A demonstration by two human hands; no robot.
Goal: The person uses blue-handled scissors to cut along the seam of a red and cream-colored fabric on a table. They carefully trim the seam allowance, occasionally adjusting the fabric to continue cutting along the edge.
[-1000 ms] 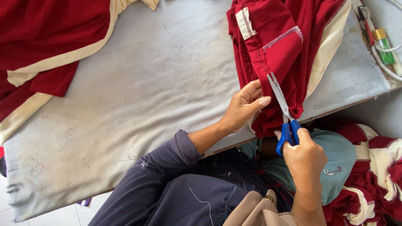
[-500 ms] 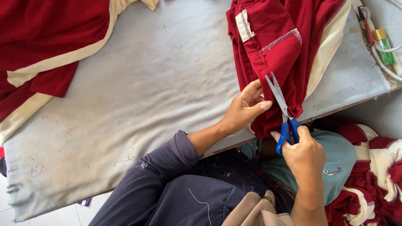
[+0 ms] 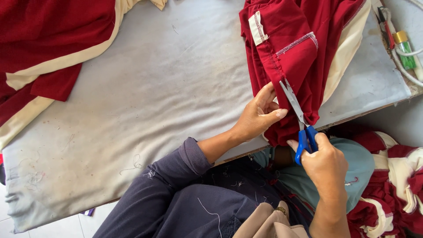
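A dark red garment [image 3: 304, 48] with cream trim and a white seam line hangs over the near edge of the padded grey table [image 3: 145, 101]. My left hand [image 3: 257, 115] pinches the garment's lower fold at the table edge. Just to its right, my right hand [image 3: 325, 165] grips blue-handled scissors [image 3: 301, 121]. Their metal blades point up against the red cloth, right beside my left thumb.
Another red and cream garment [image 3: 44, 53] lies at the table's far left. A green lighter [image 3: 404, 48], a white cord and small tools sit at the right edge. More red and cream cloth [image 3: 392, 185] is heaped below right, by my lap.
Almost nothing differs. The scissors have shifted very slightly along the cloth, and both hands keep their grip.
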